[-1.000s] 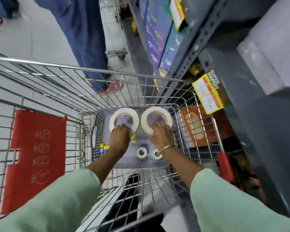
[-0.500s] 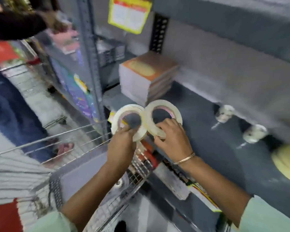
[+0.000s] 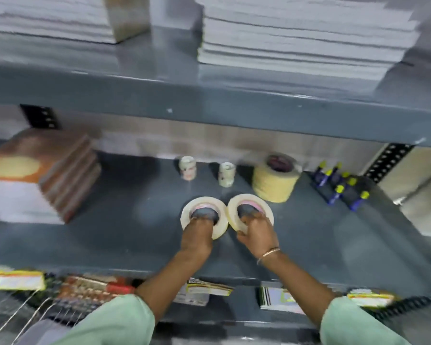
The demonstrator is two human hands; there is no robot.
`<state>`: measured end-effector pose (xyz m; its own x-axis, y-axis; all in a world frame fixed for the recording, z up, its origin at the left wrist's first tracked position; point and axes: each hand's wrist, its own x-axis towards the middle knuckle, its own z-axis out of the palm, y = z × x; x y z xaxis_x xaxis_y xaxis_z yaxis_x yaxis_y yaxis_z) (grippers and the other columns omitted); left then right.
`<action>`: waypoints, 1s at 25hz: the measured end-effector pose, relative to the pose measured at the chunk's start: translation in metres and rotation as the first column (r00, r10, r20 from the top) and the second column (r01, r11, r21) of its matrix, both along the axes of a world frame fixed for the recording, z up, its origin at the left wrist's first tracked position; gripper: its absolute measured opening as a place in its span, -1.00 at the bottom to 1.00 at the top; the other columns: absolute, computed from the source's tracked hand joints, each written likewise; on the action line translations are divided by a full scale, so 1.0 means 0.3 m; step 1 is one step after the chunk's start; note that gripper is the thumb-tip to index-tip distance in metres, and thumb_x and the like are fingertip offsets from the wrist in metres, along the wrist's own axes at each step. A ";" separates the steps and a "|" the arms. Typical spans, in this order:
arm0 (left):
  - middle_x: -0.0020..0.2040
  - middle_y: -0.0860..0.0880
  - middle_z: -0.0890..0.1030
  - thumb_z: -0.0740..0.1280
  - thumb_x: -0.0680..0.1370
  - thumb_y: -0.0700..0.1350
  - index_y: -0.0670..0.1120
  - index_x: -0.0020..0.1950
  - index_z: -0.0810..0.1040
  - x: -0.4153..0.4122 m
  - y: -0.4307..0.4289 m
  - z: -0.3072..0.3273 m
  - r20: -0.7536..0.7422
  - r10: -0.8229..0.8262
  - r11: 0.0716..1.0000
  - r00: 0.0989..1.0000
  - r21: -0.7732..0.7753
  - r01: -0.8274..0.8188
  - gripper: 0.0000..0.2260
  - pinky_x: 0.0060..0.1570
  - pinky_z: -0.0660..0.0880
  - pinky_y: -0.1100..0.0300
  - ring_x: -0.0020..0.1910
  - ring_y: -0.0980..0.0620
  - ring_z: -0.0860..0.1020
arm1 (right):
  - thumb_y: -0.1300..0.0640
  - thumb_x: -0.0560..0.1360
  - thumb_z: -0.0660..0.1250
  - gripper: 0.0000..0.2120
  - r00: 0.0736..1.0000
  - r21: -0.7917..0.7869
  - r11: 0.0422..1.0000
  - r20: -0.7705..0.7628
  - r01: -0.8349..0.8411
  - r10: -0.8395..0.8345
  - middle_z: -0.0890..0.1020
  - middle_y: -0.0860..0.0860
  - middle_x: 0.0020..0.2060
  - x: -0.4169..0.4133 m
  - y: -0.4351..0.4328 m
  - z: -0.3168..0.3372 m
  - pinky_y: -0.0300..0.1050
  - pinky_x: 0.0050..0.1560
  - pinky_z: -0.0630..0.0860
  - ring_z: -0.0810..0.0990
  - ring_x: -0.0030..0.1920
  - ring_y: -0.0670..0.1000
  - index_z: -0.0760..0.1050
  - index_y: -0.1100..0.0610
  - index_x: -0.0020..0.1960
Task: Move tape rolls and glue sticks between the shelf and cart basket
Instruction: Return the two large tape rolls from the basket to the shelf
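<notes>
- Nearest the camera, two pale green sleeves (image 3: 115, 322) reach forward over the front edge of the grey shelf (image 3: 110, 235); a few cart wires (image 3: 23, 312) show at the lower left corner of the view.
- The left hand (image 3: 197, 236) is closed on the left tape roll (image 3: 203, 216), fingers hooked into its core and gripping the near rim.
- The right hand (image 3: 256, 232), with a thin bangle (image 3: 269, 253) at the wrist, is closed on the right tape roll (image 3: 250, 210) in the same way, thumb outside the rim.
- Both rolls sit near the middle of the shelf, side by side and almost touching; whether they rest flat on the surface or hang just above it cannot be told.
- Behind them, toward the back edge, stand two small tape rolls (image 3: 187, 168) and a tall yellowish stack of tape (image 3: 275, 181).
- Glue sticks (image 3: 339, 185) with yellow caps cluster at the back right.
- A pile of notebooks (image 3: 40, 175) fills the left end of the shelf.
- On the shelf above lie stacks of paper (image 3: 304, 33).
</notes>
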<state>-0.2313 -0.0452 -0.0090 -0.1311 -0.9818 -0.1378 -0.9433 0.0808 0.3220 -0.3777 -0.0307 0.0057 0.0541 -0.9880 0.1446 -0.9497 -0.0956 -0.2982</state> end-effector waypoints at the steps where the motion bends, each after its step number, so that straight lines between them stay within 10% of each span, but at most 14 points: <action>1: 0.29 -0.24 0.50 0.17 0.54 -0.32 -0.23 0.34 0.32 -0.029 -0.013 -0.004 0.023 -0.015 1.000 1.000 -0.001 0.015 -0.63 0.18 0.45 0.02 0.24 -0.19 0.50 | 0.26 0.29 0.45 -0.75 0.999 0.032 0.998 0.004 0.051 -0.051 0.67 0.27 -0.04 -0.023 -0.001 -0.007 -0.06 0.05 0.56 0.63 0.02 0.23 0.61 0.30 -0.05; 7: 0.44 -0.09 0.29 0.29 0.49 -0.04 -0.07 0.41 0.25 -0.014 -0.036 -0.053 -0.117 -0.117 0.980 0.986 -0.177 0.095 -0.49 0.41 0.20 0.02 0.42 -0.13 0.25 | 0.01 0.45 0.32 -0.52 0.982 0.130 0.975 -0.065 0.182 -0.175 0.45 0.13 0.32 -0.115 0.002 -0.075 -0.05 0.35 0.32 0.35 0.35 0.14 0.37 0.15 0.32; 12: 0.55 -0.11 0.04 -0.05 0.54 0.20 -0.14 0.49 0.04 0.112 -0.092 -0.126 -0.163 0.089 0.946 0.983 -0.294 -0.135 -0.38 0.50 -0.05 -0.13 0.54 -0.11 -0.04 | -0.18 0.42 0.32 -0.35 0.980 0.113 0.973 -0.045 0.199 -0.195 0.43 0.09 0.33 -0.126 0.006 -0.093 -0.05 0.44 0.21 0.30 0.38 0.11 0.28 0.14 0.37; 25: 0.56 -0.08 -0.02 -0.07 0.62 0.06 -0.13 0.50 -0.08 0.206 -0.147 -0.167 -0.009 0.190 0.971 0.982 -0.148 -0.189 -0.49 0.52 -0.10 -0.06 0.54 -0.04 -0.08 | 0.20 0.44 0.35 -0.63 0.984 0.008 1.000 0.176 -0.017 0.016 0.51 0.18 0.20 0.065 -0.067 0.019 -0.07 0.27 0.41 0.48 0.22 0.17 0.47 0.23 0.23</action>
